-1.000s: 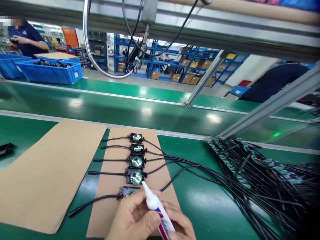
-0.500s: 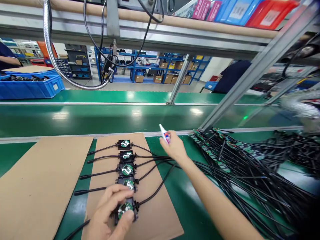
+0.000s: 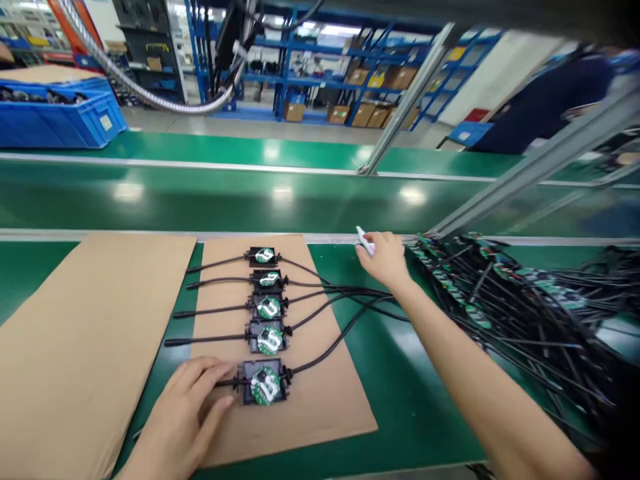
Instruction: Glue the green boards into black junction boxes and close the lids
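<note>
Near the worktable's far rail, my right hand (image 3: pixel 385 260) is closed around a small white glue tube (image 3: pixel 365 241), its tip angled up and left. My left hand (image 3: pixel 180 410) rests low at the left, thumb and fingers apart, beside the left cable of the nearest black housing (image 3: pixel 249 395). The fingers partly cover that cable; any contact with it is unclear. Inside this housing lies a round green circuit board (image 3: pixel 265 385) with white streaks on top. Several similar housings (image 3: pixel 269 307) line up behind it on a cardboard sheet (image 3: pixel 325 393), black cables leaving both sides.
A second cardboard sheet (image 3: pixel 90 347) lies at left. Heaped black cables with green boards (image 3: pixel 525 327) cover the right side. A slanted metal post (image 3: pixel 530 163) rises behind them. Across the green belt stands a blue crate (image 3: pixel 60 120); a person in dark clothing (image 3: pixel 550 100) is at far right.
My left hand has moved off the nearest housing toward its left cable, uncovering the board. My right hand still holds the tube. The camera view has tilted downward.
</note>
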{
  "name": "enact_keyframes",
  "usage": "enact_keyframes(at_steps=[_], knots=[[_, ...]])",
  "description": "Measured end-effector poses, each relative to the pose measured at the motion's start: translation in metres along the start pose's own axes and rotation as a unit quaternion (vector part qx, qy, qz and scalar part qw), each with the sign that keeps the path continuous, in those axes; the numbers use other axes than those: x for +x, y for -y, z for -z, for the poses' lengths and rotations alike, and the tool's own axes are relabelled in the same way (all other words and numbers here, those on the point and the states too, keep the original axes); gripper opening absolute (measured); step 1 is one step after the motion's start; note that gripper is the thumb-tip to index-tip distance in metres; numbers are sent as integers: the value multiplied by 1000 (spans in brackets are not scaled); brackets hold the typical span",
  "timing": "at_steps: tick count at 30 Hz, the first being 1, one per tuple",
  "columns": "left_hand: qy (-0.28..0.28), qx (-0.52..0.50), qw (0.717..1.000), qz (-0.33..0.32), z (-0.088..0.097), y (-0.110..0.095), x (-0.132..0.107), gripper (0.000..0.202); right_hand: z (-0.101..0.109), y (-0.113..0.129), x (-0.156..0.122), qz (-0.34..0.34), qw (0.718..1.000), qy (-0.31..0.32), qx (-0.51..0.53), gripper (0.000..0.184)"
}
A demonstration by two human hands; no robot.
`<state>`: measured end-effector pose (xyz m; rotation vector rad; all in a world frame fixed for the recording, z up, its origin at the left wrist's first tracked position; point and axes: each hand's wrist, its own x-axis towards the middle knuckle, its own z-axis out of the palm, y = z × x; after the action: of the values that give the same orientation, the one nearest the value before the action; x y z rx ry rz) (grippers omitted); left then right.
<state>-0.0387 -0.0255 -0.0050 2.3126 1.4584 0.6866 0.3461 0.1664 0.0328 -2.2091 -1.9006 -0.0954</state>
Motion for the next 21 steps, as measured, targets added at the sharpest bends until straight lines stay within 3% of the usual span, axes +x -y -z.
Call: enact_keyframes(at_steps=[3, 4, 5, 7, 9, 11, 14, 16, 21], knots=[[64, 0, 998, 8, -3, -6, 7, 28, 9, 30, -74, 170, 979, 62, 95, 17], [71, -2, 997, 11, -5, -7, 9, 28, 9, 39, -100, 297, 932, 106, 176, 14], [72, 0, 997, 17, -7, -7, 12, 27, 7, 47, -124, 373, 888, 148, 223, 8], [70, 14, 997, 24, -9, -7, 15, 22, -4, 59, -159, 404, 866, 154, 251, 12], [70, 24, 997, 23, -8, -7, 16, 17, -16, 64, -175, 399, 874, 111, 256, 12], [75, 5, 997, 24, -4, -9, 15, 16, -22, 62, -178, 413, 869, 58, 268, 12], [70, -53, 996, 25, 6, -16, 14, 18, -13, 54, -176, 455, 852, 6, 260, 22], [51, -68, 996, 14, 9, -21, 13, 18, 2, 52, -177, 480, 844, 11, 238, 28], [19, -26, 999, -5, 5, -26, 17, 22, 31, 61, -189, 477, 845, 115, 212, 35]])
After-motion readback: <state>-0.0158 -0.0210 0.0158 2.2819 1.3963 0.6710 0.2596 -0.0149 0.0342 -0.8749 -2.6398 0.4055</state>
